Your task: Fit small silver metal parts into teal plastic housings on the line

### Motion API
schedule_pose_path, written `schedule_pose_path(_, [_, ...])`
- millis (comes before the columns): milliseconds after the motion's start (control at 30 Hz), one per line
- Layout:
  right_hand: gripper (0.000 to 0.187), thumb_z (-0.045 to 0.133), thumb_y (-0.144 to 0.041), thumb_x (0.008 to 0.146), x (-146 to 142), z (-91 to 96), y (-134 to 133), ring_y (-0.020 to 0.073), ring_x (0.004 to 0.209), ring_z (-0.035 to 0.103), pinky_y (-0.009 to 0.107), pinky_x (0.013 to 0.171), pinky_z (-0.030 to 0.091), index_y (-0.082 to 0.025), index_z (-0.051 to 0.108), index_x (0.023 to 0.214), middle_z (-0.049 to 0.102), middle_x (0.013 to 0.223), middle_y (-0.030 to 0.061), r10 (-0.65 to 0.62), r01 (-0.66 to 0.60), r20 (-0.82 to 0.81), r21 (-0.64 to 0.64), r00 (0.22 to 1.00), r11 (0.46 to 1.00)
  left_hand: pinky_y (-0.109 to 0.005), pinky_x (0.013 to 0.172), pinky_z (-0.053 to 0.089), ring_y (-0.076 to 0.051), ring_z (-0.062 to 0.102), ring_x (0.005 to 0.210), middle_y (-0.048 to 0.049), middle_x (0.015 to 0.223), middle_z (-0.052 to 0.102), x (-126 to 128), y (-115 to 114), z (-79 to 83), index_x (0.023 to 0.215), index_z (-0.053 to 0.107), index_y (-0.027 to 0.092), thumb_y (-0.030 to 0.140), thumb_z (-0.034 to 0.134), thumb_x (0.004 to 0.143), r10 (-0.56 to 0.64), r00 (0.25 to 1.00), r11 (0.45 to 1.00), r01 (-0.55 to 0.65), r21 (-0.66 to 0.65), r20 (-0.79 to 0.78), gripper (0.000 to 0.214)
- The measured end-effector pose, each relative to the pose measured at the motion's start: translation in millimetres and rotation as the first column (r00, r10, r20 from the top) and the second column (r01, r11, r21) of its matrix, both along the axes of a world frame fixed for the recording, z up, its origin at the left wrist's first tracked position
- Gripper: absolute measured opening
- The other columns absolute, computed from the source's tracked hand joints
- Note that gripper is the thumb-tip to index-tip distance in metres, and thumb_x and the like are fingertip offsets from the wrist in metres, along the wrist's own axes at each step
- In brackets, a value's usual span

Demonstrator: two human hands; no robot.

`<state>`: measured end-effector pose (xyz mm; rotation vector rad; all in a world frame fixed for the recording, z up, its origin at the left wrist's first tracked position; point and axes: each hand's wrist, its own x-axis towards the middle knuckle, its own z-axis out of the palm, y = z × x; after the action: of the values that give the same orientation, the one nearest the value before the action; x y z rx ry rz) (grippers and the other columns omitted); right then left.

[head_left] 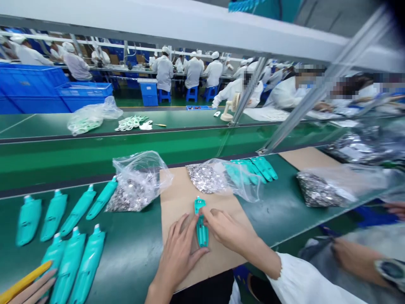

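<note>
The teal plastic casing (201, 230) was partly covered by the right hand (228, 228), and its detail could not be read. The left hand (177, 257) was cut off at the forearm by the lower edge. Small silver pieces (204, 179) in a clear plastic bag (243, 185) were too small to identify. Teal casings (88, 270) at lower left ran out of frame; a wristwatch (392, 270) was cut off at the right edge.
</note>
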<state>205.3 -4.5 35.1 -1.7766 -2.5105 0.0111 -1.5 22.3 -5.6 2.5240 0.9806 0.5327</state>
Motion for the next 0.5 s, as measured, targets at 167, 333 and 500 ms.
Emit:
schedule_pose_path(167, [0.028, 0.047, -0.012, 0.094, -7.9, 20.8, 4.0, 0.0212, 0.079, 0.060, 0.031, 0.065, 0.048, -0.016, 0.047, 0.121, 0.062, 0.093, 0.0051, 0.005, -0.005, 0.065, -0.002, 0.998, 1.000, -0.044, 0.107, 0.043, -0.027, 0.041, 0.138, -0.0069, 0.148, 0.047, 1.4, 6.0, -13.4, 0.154, 0.016, 0.031, 0.052, 0.059, 0.090, 0.029, 0.999, 0.994, -0.032, 0.106, 0.032, 0.081])
schedule_pose_path(333, [0.029, 0.046, -0.004, 0.089, -13.5, 34.6, 6.3, 0.0213, 0.083, 0.063, 0.030, 0.067, 0.050, -0.015, 0.049, 0.115, 0.064, 0.095, 0.0057, 0.001, 0.004, 0.067, -0.070, 0.998, 0.998, -0.042, 0.102, 0.047, -0.028, 0.046, 0.135, -0.0078, 0.145, 0.051, 2.4, 8.8, -21.1, 0.155, 0.016, 0.028, 0.051, 0.057, 0.090, 0.022, 0.998, 0.976, -0.036, 0.214, 0.067, 0.080])
schedule_pose_path(500, [0.030, 0.045, -0.004, 0.090, -14.1, 35.7, 5.7, 0.0199, 0.084, 0.065, 0.029, 0.067, 0.051, -0.016, 0.050, 0.117, 0.067, 0.097, 0.0053, -0.008, 0.012, 0.058, -0.072, 0.998, 0.997, -0.041, 0.099, 0.050, -0.028, 0.051, 0.131, -0.0086, 0.142, 0.054, 1.0, 11.6, -18.8, 0.154, 0.015, 0.029, 0.050, 0.058, 0.089, 0.029, 0.998, 0.969, -0.043, 0.242, 0.059, 0.081])
